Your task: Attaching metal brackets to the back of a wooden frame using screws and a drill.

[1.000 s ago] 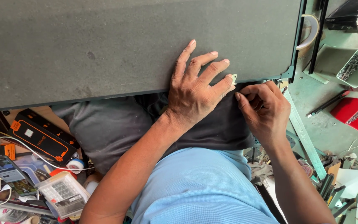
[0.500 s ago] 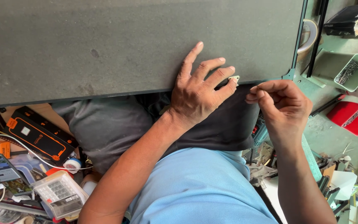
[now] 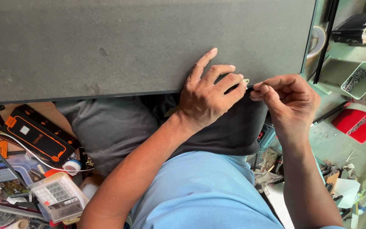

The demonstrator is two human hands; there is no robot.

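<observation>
Your left hand (image 3: 206,95) lies flat with fingers spread on the near edge of the dark grey panel (image 3: 140,46), a small pale piece (image 3: 245,81) pinned under its fingertips. Just beside them, your right hand (image 3: 286,99) pinches thumb and forefinger closed at that piece. Beyond your right fingers sits a green bin of screws (image 3: 354,78).

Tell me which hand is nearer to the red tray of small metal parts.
Right. The right hand pinches at the dark panel's near edge, just left of the red tray; the left hand lies flat farther left.
</observation>
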